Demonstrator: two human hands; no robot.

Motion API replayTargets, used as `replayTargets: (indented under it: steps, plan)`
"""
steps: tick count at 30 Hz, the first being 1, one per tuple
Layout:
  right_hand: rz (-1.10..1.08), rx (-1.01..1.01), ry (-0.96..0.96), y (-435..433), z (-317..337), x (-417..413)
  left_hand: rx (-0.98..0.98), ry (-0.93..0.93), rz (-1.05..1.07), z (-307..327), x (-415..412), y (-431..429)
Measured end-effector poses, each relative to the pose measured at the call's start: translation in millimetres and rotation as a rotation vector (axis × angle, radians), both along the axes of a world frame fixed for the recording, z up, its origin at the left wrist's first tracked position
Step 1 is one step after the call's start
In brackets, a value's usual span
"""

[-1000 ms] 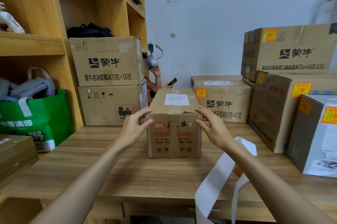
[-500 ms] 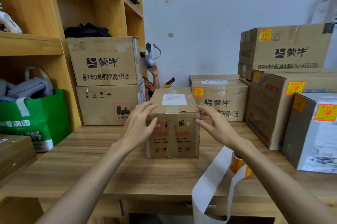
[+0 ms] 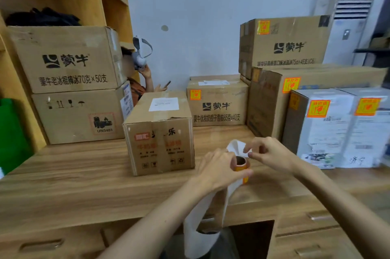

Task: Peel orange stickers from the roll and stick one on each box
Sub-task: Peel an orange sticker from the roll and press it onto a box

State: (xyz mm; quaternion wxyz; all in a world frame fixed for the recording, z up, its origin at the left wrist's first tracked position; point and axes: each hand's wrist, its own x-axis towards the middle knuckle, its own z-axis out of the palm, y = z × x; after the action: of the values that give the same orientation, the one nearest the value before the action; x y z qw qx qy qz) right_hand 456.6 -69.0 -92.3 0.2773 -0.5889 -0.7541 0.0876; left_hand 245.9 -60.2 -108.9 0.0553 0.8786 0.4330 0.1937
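Whereas both flanked the small box [image 3: 159,144] earlier, the left hand [image 3: 217,168] now grips the sticker roll [image 3: 240,165] and the right hand [image 3: 272,153] pinches its white backing strip [image 3: 234,146].

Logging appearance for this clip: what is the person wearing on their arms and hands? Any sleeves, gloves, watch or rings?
Nothing shows on the left hand or the right hand: no gloves, rings, watch or bracelet. Both are uncovered from wrist to the frame's bottom edge, so no sleeve is in view.
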Motion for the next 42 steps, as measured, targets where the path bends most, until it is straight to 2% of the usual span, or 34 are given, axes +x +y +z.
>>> replayTargets:
  steps: [6,12,18,24,30,37,42]
  plan:
    - [0.095,-0.062,0.06,-10.6,-12.3,-6.6,0.001,-0.044,-0.017,-9.1,13.6,-0.6]
    - [0.044,-0.063,-0.035,-3.8,-26.1,-6.9,-0.027,-0.105,-0.032,-13.2,0.5,11.9]
    - [-0.009,0.03,-0.171,-2.7,-36.0,-8.8,-0.083,-0.16,-0.035,-15.0,-17.7,25.0]
    - [-0.031,0.033,-0.15,-6.1,-39.0,-12.7,-0.2,-0.303,-0.051,-22.3,-24.2,33.2]
    - [-0.059,0.048,-0.146,-5.0,-42.6,-14.1,-0.249,-0.313,-0.074,-26.0,-25.2,36.4]
    - [-0.059,0.06,-0.129,-9.8,-43.8,-17.8,-0.305,-0.344,-0.196,-22.6,-29.2,30.6]
    - [-0.074,0.07,-0.148,-15.0,-42.5,-19.8,-0.304,-0.362,-0.162,-26.9,-27.8,30.5]
